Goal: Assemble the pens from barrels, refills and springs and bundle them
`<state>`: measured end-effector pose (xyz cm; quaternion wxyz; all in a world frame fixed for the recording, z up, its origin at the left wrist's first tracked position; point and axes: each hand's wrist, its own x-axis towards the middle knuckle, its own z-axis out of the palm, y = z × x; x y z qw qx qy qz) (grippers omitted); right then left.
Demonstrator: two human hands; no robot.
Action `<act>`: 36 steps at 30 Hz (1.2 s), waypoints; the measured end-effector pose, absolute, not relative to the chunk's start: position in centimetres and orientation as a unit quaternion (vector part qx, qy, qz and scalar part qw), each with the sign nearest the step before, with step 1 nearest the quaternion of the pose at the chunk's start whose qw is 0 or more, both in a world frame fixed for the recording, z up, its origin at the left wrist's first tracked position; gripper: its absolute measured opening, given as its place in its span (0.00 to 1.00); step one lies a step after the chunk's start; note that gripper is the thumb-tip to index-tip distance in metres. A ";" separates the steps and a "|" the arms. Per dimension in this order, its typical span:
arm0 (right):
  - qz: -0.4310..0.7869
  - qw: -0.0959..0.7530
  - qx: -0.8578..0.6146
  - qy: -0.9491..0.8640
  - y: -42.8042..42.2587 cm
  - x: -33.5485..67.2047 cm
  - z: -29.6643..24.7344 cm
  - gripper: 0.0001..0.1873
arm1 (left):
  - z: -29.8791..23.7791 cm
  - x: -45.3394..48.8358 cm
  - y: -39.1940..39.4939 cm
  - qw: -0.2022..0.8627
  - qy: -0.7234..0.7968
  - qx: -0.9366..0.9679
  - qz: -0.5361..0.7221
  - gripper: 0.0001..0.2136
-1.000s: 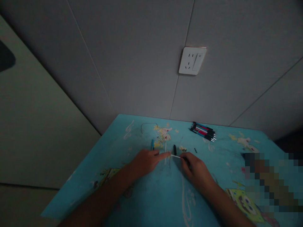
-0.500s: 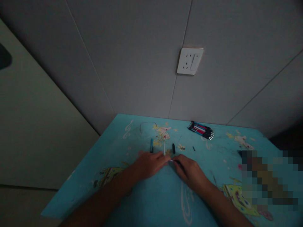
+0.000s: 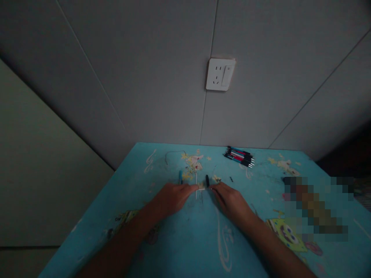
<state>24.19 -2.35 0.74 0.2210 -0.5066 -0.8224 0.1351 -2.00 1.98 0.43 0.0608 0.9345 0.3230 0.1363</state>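
Observation:
Both my hands are low over the tabletop, facing each other across a short gap. A thin, pale rod like a pen refill [image 3: 204,189] spans the gap sideways. My left hand [image 3: 176,196] pinches its left end, and the fingers of my right hand [image 3: 231,199] close on the other end. A white stick [image 3: 196,178] lies lengthwise on the table, passing by my left fingertips. Just beyond my hands are a blue pen barrel [image 3: 180,176] and a black pen part [image 3: 207,180]. A small dark piece [image 3: 231,179] lies to the right.
A bundle of pens [image 3: 239,156] in black, blue and red lies near the wall. The blue table [image 3: 185,247] carries cartoon prints. A blurred-out object [image 3: 314,204] is at the right. A white socket plate [image 3: 220,75] is on the wall behind.
The view has shifted a little to the right. My hands have moved slightly apart, so more of the thin refill shows between them, and the lengthwise white stick shows further down.

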 end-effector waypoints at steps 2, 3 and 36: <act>0.125 0.212 -0.528 -0.813 -2.1 24.5 0.7 0.14 | 0.4 -2.4 2.3 0.056 0.333 0.931 0.139 0.16; 0.122 0.208 -0.537 -0.808 -2.0 24.6 0.6 0.13 | 0.3 -2.5 2.5 0.054 0.339 0.929 0.141 0.17; 0.129 0.255 -0.567 -0.773 -1.0 26.3 0.8 0.11 | -0.5 -2.5 2.3 0.103 0.313 0.933 0.141 0.15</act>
